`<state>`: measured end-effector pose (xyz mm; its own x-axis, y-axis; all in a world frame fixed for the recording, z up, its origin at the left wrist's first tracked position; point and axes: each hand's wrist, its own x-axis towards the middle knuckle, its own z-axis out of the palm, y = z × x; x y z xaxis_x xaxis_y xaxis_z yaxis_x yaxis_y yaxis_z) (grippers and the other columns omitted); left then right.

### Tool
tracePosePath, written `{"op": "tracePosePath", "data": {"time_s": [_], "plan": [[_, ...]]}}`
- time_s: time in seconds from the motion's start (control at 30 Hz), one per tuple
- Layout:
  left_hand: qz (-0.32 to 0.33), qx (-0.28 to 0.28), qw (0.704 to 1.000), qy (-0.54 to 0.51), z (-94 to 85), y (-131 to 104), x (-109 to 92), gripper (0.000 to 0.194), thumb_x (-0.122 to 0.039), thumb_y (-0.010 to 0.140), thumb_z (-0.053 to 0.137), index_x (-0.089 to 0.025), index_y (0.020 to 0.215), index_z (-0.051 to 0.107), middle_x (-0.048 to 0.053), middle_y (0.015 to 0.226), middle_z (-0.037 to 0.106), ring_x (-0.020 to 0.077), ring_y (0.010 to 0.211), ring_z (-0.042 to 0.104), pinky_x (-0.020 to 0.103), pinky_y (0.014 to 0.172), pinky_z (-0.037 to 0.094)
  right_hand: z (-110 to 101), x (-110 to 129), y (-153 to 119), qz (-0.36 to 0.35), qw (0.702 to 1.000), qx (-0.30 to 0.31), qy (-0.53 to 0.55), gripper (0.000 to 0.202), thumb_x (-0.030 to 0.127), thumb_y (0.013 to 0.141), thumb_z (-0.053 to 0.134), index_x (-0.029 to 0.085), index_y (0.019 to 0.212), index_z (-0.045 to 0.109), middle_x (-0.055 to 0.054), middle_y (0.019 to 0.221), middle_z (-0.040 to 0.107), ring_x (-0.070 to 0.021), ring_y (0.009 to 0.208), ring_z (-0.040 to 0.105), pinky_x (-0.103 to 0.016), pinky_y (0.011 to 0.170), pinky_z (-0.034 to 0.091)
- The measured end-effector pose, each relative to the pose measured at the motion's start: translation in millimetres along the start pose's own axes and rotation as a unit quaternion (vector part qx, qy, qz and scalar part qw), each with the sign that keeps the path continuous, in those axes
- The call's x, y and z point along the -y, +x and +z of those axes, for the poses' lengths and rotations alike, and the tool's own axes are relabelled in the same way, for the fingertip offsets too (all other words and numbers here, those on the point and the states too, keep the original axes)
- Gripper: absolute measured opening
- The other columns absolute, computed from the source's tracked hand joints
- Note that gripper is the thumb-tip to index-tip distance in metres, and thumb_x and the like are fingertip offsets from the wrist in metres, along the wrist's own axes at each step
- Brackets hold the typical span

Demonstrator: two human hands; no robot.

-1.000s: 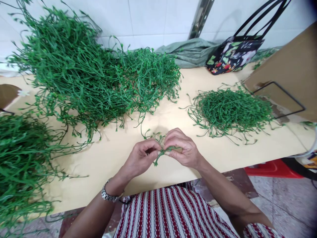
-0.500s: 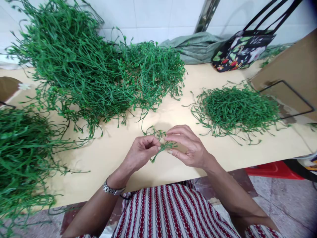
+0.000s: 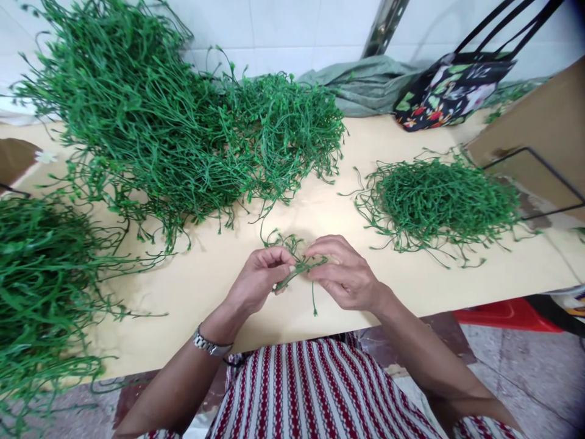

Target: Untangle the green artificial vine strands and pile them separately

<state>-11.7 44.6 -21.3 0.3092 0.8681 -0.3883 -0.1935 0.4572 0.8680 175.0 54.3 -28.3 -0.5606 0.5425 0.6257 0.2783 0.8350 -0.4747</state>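
Observation:
Between thumb and fingers, my left hand (image 3: 253, 280) pinches a small green plastic-looking sprig (image 3: 295, 273) with several thin branches. My right hand (image 3: 350, 273) has its thumb and fingertips closed on the sprig's branch ends. One thin stem (image 3: 314, 299) with a small bud tip hangs down below the right fingertips. Just beyond both hands, loose curly stems (image 3: 282, 239) lie on the cream table (image 3: 192, 311); part of them is hidden behind the fingers.
A tall heap of green stems (image 3: 150, 122) fills the back left, and another pile (image 3: 36, 274) lies at the left. To the right is a smaller pile (image 3: 450, 198), beside a cardboard box (image 3: 543, 128). A floral bag (image 3: 452, 91) stands at the back against the wall.
My right fingers, apart before, have closed on the sprig's branches. A stem now hangs down beneath them. My left hand keeps its pinch in nearly the same place.

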Motion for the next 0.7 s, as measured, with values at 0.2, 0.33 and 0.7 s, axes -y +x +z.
{"op": "tracePosePath", "data": {"time_s": [0.2, 0.33, 0.7], "plan": [[0.025, 0.009, 1.0, -0.002, 1.0, -1.3, 1.3, 0.015, -0.021, 0.062, 0.067, -0.012, 0.06, 0.055, -0.006, 0.049, 0.043, 0.0029, 0.043, 0.032, 0.018, 0.042, 0.023, -2.8, 0.1, 0.1, 0.005, 0.999, 0.032, 0.014, 0.011, 0.023, 0.074, 0.058, 0.017, 0.084, 0.059, -0.01, 0.107, 0.055, -0.0244, 0.102, 0.052, -0.045, 0.085, 0.044], [0.022, 0.021, 0.999, -0.021, 0.6, -2.0, 2.2, 0.017, -0.025, 0.062, 0.067, -0.012, 0.062, 0.055, -0.007, 0.046, 0.04, 0.0024, 0.04, 0.027, 0.018, 0.04, 0.02, 11.7, 4.4, -1.6, 0.037, 0.997, -0.064, 0.004, 0.021, 0.009, 0.074, 0.057, 0.018, 0.092, 0.053, -0.008, 0.092, 0.059, -0.0192, 0.087, 0.057, -0.039, 0.076, 0.048], [0.007, 0.037, 0.999, -0.003, 1.4, -2.4, 3.7, 0.018, -0.025, 0.062, 0.066, -0.012, 0.061, 0.053, -0.007, 0.046, 0.039, 0.0028, 0.041, 0.027, 0.018, 0.04, 0.02, 16.2, 13.9, 0.1, 0.138, 0.985, -0.1, 0.028, 0.017, 0.013, 0.079, 0.053, 0.018, 0.094, 0.053, -0.007, 0.083, 0.06, -0.0174, 0.079, 0.056, -0.035, 0.069, 0.05]]}}
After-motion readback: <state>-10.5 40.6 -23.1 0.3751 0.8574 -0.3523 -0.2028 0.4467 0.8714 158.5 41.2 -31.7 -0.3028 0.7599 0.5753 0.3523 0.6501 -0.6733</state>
